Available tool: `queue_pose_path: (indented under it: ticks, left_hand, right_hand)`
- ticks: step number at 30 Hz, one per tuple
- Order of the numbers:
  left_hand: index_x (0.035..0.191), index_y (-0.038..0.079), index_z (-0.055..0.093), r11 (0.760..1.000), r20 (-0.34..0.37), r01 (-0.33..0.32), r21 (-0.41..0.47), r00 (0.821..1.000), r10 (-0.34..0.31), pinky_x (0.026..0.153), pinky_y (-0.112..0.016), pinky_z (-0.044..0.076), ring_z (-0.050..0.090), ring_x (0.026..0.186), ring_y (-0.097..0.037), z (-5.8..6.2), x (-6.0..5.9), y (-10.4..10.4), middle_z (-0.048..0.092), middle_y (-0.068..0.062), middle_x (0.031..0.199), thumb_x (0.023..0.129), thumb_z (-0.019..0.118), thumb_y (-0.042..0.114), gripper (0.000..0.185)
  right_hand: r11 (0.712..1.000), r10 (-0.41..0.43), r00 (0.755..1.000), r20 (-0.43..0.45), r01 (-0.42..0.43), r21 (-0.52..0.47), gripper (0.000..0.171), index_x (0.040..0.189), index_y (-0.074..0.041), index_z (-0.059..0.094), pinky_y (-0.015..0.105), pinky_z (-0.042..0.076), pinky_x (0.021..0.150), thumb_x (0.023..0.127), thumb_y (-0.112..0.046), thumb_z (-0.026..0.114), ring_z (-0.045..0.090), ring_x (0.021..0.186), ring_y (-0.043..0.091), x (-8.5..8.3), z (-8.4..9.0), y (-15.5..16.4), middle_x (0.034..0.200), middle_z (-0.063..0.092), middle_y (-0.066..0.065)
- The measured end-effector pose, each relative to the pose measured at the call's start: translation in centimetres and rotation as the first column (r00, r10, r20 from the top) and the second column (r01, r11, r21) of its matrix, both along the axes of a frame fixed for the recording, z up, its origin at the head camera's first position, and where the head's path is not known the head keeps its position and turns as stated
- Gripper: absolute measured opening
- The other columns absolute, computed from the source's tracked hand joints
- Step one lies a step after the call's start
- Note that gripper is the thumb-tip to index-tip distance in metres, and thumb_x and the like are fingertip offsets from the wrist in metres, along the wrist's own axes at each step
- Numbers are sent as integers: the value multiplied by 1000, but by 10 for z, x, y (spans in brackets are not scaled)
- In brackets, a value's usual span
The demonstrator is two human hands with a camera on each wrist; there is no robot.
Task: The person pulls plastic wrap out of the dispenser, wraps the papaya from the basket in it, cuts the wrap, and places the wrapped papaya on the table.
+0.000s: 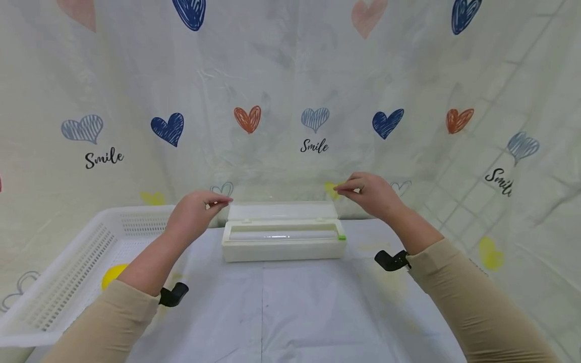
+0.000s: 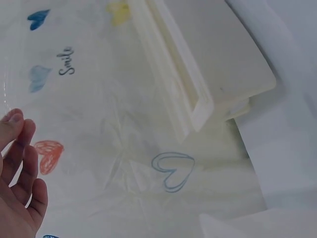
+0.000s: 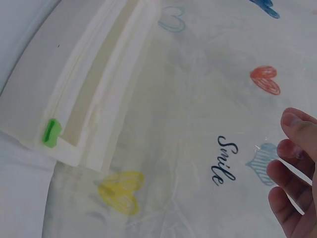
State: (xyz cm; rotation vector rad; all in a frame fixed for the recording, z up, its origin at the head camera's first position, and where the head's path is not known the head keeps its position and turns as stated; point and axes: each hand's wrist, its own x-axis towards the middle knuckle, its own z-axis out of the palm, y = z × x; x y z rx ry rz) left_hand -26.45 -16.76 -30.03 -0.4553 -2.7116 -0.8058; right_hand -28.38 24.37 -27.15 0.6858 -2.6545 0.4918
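- Head view: the white dispenser box point(image 1: 283, 244) is sitting on the table with its lid point(image 1: 282, 210) standing open; a roll of clear film point(image 1: 283, 234) is lying inside, a green tab point(image 1: 342, 237) at its right end. A white basket point(image 1: 68, 272) at your left is holding a yellow ball point(image 1: 113, 275).
- Head view: your left hand point(image 1: 192, 214) and right hand point(image 1: 373, 194) are hovering above the box's two ends, fingertips pinched as if on a film edge; the sheet itself is too clear to make out here.
- Left wrist view: your left hand's fingers point(image 2: 20, 168) are lying together, thumb hidden; the box is lying well apart, up and right.
- Right wrist view: your right hand's fingers point(image 3: 292, 148) are pinching a glinting clear edge; the box is lying well apart, to the left.
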Motion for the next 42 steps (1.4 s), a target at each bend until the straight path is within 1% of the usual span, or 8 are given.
queue_pose_path:
  ticks: [4, 9, 17, 23, 26, 30, 38, 42]
  left_hand:
    - [119, 19, 74, 1000, -13, 2, -3, 1000, -2, 71, -35, 48, 58, 89, -23, 5, 2, 0, 71, -4, 110, 97, 65, 18, 24]
    - [118, 18, 75, 1000, -38, 12, 13, 999, -11, 74, -37, 48, 58, 91, -24, 10, 7, 1, 71, -5, 110, 97, 65, 16, 23]
    - [117, 17, 75, 999, -74, 11, 32, 997, -9, 80, -41, 50, 58, 96, -25, 14, 12, 2, 71, -5, 113, 97, 64, 15, 22]
    - [115, 17, 76, 999, -127, 7, 44, 992, -2, 78, -41, 50, 58, 94, -24, 17, 15, 3, 72, -4, 109, 96, 66, 15, 21]
    - [115, 17, 76, 999, -142, 6, 47, 990, 1, 78, -40, 50, 58, 95, -23, 19, 18, 5, 72, -4, 109, 96, 67, 15, 22]
    - [115, 17, 76, 999, -156, 7, 44, 988, 0, 79, -41, 51, 58, 97, -23, 21, 23, 6, 72, -4, 110, 96, 67, 15, 22]
    - [115, 18, 76, 999, -187, 21, 30, 982, -15, 79, -42, 50, 58, 101, -24, 24, 31, 4, 72, -4, 110, 95, 67, 14, 22]
    - [113, 18, 77, 999, -214, 37, 32, 976, -29, 78, -41, 49, 58, 101, -23, 25, 35, 1, 72, -2, 107, 95, 68, 14, 21]
  right_hand:
    - [1000, -10, 1000, 9, 10, -10, 20, 112, -17, 78, 35, 47, 66, 93, -16, 70, 53, 75, 18, 3, 5, 0, 90, 66, -2]
    - [999, -20, 1000, 3, 20, -46, 20, 111, -16, 78, 35, 50, 69, 93, -13, 70, 55, 78, 19, 8, 8, 0, 91, 67, 0]
    - [998, -9, 999, -42, 6, -55, 20, 110, -15, 78, 36, 52, 71, 93, -11, 70, 56, 79, 17, 13, 9, 2, 91, 66, 0]
    - [998, 9, 998, -58, -13, -63, 20, 111, -14, 77, 37, 51, 71, 93, -9, 69, 56, 80, 17, 18, 13, 4, 92, 66, 0]
    - [997, 9, 998, -68, -14, -71, 20, 110, -14, 78, 37, 52, 72, 93, -9, 69, 56, 81, 17, 21, 15, 5, 92, 66, 0]
    - [997, 14, 995, -99, -22, -77, 20, 109, -13, 78, 36, 51, 70, 92, -8, 70, 55, 80, 16, 25, 17, 6, 91, 67, 0]
    - [995, 30, 990, -137, -42, -86, 19, 107, -14, 79, 32, 49, 69, 91, -9, 72, 53, 78, 14, 34, 19, 7, 89, 66, -2]
    - [996, 46, 985, -163, -58, -73, 18, 107, -15, 79, 31, 49, 68, 91, -10, 72, 53, 78, 13, 41, 22, 7, 89, 66, -3]
